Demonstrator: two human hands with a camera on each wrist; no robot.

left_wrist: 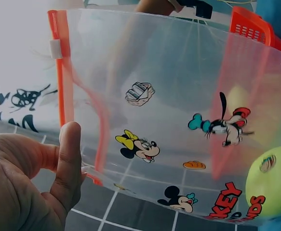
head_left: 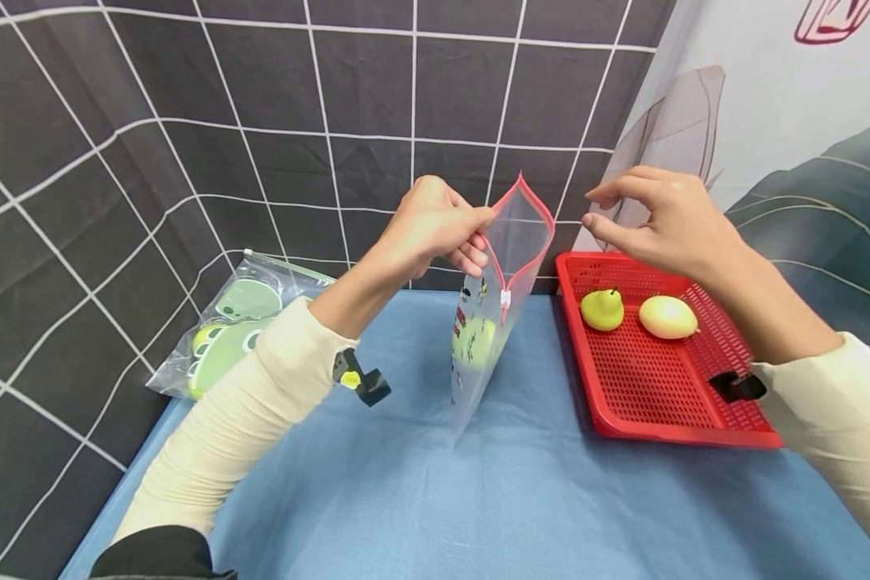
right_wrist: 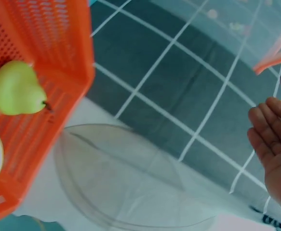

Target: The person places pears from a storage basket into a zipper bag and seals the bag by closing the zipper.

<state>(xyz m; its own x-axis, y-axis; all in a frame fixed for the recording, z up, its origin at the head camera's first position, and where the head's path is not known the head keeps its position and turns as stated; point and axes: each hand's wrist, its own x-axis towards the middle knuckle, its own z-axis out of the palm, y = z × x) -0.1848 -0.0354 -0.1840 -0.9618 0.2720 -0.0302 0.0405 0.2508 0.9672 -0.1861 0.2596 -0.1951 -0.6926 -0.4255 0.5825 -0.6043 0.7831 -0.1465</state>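
My left hand [head_left: 438,221] pinches the rim of a clear zip bag [head_left: 466,395] between thumb and fingers. The bag hangs upright over the blue cloth, its mouth spread wide. Red zip strips edge the mouth, with a white slider [head_left: 505,299] at the near end. Cartoon figures are printed on its side in the left wrist view, and a yellow-green rounded thing [left_wrist: 268,185] shows low inside through the plastic. My right hand [head_left: 667,217] hovers to the right of the bag mouth, above the red basket, its fingers loosely bent, thumb apart, holding nothing.
A red plastic basket [head_left: 594,403] stands at the right, holding a green pear [head_left: 603,311] and a pale yellow oval fruit [head_left: 669,316]. Another clear bag [head_left: 181,366] with green pieces inside lies at the left. Dark gridded fabric [head_left: 362,89] hangs behind.
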